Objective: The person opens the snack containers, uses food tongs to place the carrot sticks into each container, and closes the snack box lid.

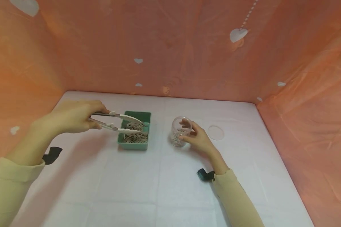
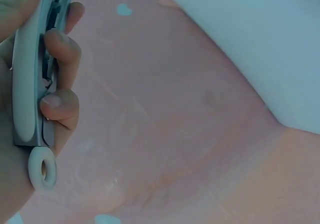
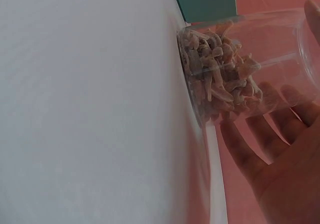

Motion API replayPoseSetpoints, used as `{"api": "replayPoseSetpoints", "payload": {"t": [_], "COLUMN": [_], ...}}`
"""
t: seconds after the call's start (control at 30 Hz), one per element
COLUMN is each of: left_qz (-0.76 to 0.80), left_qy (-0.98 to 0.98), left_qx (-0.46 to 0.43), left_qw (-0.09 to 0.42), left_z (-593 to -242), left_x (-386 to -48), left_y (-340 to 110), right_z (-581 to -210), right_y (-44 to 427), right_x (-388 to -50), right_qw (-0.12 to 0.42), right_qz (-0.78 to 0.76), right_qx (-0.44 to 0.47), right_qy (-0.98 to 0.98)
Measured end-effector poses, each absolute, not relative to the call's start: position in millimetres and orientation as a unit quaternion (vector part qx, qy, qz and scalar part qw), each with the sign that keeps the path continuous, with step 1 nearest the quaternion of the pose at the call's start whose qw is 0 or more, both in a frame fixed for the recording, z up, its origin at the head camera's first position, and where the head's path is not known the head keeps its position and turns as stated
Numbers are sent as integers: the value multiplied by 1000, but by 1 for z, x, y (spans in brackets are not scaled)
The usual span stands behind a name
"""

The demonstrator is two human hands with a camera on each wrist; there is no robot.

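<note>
Left of centre, my left hand [image 1: 75, 117] gripped tongs [image 1: 125, 117] over tray [image 1: 133, 146]; right hand [image 1: 201, 138] held part-filled jar [image 1: 177, 126]; tray pieces [image 1: 134, 138] remained

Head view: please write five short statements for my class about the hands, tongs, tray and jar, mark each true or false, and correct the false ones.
1. The left hand holds the tongs. True.
2. The tongs' tips are pressed together. False: they are apart.
3. The green tray is empty. False: brown pieces lie in it.
4. The right hand holds the clear jar. True.
5. The clear jar is left of the green tray. False: it is right of it.
</note>
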State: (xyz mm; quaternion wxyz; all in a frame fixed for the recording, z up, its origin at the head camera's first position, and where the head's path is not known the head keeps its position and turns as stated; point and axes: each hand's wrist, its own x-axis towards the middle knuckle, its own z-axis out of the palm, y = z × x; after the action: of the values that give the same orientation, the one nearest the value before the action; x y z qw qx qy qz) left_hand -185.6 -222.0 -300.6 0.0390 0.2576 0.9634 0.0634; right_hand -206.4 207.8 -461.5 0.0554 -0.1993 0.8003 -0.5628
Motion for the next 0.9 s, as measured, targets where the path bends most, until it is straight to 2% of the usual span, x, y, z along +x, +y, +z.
{"api": "replayPoseSetpoints", "payload": {"t": [0.47,0.9], "left_qz": [-7,6], "left_qy": [969,962], "left_qx": [232,238], "left_qw": [86,135], "left_z": [-306,-316], "left_x": [-191,-206], "left_y": [-198,-192], "right_z": [-460,-459], "right_y": [207,207], "right_x": [-206,-206], "right_qw": [53,52], "right_qz": [-558,-557], "right_qx": [-204,-200], "right_qy": [803,805]}}
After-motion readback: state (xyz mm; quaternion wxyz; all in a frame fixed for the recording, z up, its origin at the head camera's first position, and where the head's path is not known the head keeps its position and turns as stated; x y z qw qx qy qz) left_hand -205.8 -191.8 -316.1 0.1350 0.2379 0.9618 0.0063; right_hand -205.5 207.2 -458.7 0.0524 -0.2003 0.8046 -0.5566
